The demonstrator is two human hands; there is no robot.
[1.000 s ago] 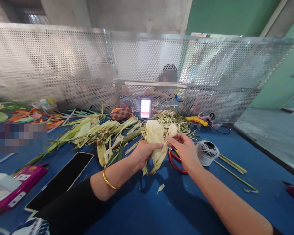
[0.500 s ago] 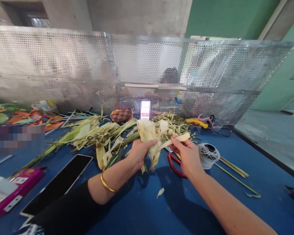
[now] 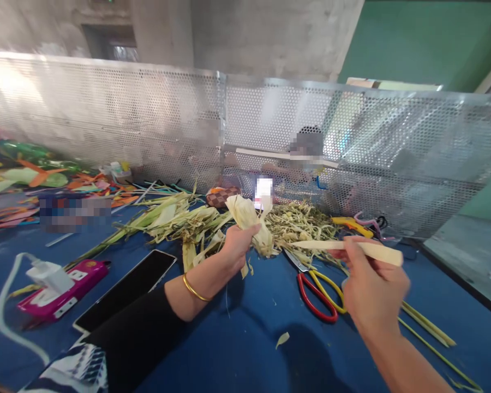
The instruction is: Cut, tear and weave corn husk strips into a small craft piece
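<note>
Left hand [image 3: 236, 245] clamped on husk bundle [image 3: 243, 212], above desk [image 3: 249, 355]; right hand [image 3: 374, 289] well apart, pinching pale strip [image 3: 382, 254] mid-length. Risks, my judgement: free end of strip points back over shredded heap [image 3: 298, 218], could snag there; hard pinch could crease or split thin strip; slack left grip could let bundle layers slip. Scissors [image 3: 317, 297] near right hand, easily knocked. Versus earlier frame: strip end was at bundle, now apart; right hand farther out; scissors handles better exposed.

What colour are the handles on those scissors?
One red, one yellow; clearest in the head view.
</note>
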